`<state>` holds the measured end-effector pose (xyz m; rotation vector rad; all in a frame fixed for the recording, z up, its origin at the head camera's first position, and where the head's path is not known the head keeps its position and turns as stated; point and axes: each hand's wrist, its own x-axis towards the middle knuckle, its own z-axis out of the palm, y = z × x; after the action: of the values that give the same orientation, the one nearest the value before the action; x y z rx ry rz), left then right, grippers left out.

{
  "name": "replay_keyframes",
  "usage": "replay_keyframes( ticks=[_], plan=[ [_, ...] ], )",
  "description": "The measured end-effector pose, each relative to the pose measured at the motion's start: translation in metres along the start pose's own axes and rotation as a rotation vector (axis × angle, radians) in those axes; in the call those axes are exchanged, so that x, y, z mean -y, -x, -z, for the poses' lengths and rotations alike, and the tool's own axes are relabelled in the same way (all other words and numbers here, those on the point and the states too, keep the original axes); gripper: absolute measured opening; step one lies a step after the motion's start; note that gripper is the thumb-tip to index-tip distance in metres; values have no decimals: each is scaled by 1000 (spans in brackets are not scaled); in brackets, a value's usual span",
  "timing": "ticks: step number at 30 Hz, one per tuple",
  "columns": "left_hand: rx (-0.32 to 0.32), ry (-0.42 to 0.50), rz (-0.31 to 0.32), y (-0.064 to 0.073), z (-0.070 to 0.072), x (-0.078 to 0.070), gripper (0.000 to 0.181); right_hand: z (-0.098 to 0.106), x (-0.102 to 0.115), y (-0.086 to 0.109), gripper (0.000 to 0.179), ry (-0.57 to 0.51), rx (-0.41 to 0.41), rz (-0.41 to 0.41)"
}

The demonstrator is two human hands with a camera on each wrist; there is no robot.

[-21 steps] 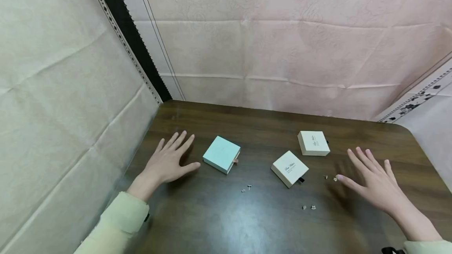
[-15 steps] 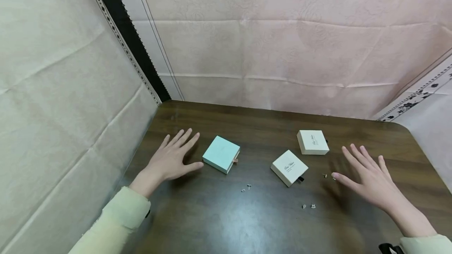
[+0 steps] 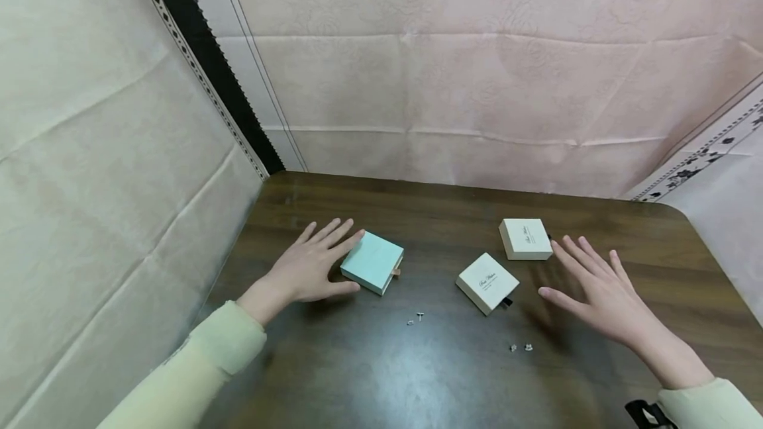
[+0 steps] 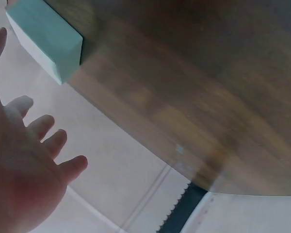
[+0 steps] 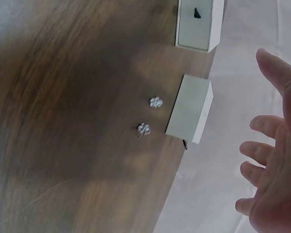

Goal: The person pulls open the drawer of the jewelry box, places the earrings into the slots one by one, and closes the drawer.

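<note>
Left hand (image 3: 306, 271) neared the squarish turquoise box (image 3: 375, 261)

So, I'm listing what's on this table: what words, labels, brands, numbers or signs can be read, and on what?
Front white box: dark script, perhaps "Best Wishes", too blurred to be sure; the smaller print below it can't be read.
Back white box: similar dark print on top, too small to read.
Blue box: no lettering I can make out.
No brand or number is readable anywhere.
</note>
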<state>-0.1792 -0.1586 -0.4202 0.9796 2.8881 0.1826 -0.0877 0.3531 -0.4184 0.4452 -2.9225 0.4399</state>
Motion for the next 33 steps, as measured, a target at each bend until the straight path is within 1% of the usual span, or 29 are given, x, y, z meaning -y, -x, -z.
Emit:
replay_keyframes(
  ticks=[7, 16, 23, 30, 33],
  plan=[
    [5, -44, -109, -11, 3, -9, 97, 1, 13, -6, 90, -16, 10, 48],
    [14, -117, -227, -23, 1, -13, 95, 2, 33, -16, 86, -31, 15, 96],
    [44, -171, -284, -28, -4, -14, 91, -2, 52, -24, 84, -57, 38, 136],
    [33, -204, -332, -29, -14, -12, 86, -7, 70, -31, 81, -94, 66, 176],
    [24, -210, -353, -30, -19, -11, 85, -8, 77, -35, 80, -116, 92, 176]
  ],
)
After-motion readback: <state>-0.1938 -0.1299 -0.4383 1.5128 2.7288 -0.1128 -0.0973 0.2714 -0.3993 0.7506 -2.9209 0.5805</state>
